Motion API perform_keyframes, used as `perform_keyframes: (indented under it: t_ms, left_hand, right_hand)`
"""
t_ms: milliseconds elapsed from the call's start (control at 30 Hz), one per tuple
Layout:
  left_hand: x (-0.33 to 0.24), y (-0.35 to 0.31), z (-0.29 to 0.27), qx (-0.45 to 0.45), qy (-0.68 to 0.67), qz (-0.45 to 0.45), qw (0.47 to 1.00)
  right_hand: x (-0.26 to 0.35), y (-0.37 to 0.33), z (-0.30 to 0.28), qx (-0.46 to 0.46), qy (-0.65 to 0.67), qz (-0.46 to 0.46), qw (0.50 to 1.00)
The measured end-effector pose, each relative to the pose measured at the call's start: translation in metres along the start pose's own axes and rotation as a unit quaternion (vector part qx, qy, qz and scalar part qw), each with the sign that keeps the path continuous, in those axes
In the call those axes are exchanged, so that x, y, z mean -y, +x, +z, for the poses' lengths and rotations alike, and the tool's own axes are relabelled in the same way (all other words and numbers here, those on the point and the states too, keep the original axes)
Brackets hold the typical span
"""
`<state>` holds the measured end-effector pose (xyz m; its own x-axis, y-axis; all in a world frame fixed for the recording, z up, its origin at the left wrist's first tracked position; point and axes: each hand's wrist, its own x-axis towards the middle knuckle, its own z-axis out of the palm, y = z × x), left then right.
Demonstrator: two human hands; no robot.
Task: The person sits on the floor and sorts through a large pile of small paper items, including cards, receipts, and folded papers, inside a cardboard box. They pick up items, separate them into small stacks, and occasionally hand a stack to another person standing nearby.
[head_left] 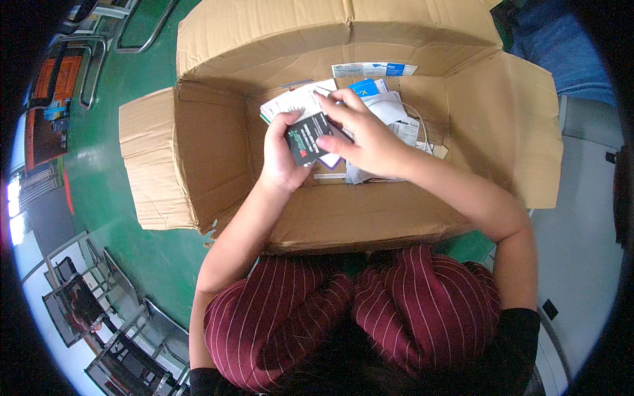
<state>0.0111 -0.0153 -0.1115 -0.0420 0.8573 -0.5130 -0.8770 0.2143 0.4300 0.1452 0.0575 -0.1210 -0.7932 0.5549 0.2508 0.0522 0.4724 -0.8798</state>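
Green smooth floor [158, 264] surrounded a large brown cardboard box [356, 221], flaps out; metal-framed dark chairs [76, 300] stood left. Left hand [281, 152] grasped a black rectangular printed card [302, 146] above the box's papers [389, 109]; right hand [356, 132] had its thumb on the card, finger grip couldn't tell. Open gaps separated hands from side walls. Card bore white, red, green lettering; white-and-blue paper label [374, 69], far wall.

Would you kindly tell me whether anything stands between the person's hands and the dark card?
Nothing visible does: the left hand grips the dark card, and the right hand has its thumb over it, above the open cardboard box.
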Motion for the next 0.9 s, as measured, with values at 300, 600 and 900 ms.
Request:
perform_keyframes:
  t_ms: [300,600,900]
  left_hand:
    - [-0.002,-0.005,0.003,0.005,-0.019,0.039,0.999]
    - [-0.009,-0.009,-0.006,-0.061,0.110,0.157,0.980]
    - [-0.006,-0.010,-0.014,-0.067,0.069,0.128,0.987]
  right_hand:
    - [-0.143,-0.026,-0.036,-0.002,-0.384,-0.003,0.923]
    - [-0.142,-0.031,-0.041,0.207,-0.352,0.154,0.900]
    - [-0.144,-0.035,-0.007,0.245,-0.328,0.004,0.912]
